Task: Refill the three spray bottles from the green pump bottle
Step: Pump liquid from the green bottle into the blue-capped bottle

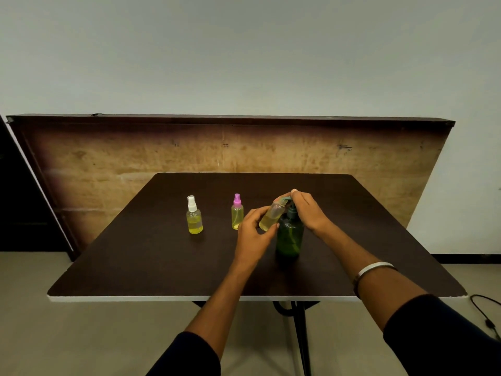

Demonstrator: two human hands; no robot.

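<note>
The green pump bottle (289, 237) stands upright on the dark table (162, 261), right of centre. My right hand (307, 210) lies over its pump head, fingers curled on the nozzle. My left hand (253, 234) grips a third small clear spray bottle (271, 217), uncapped and tilted, its mouth up under the pump nozzle; yellow liquid fills its lower part. A spray bottle with a white cap (194, 216) stands to the left and one with a pink cap (237, 212) stands beside my left hand. Both hold yellow liquid.
A large wooden board (135, 158) leans against the wall behind the table. A black cable (485, 313) lies on the floor at the right. The table's front edge (162, 298) is white.
</note>
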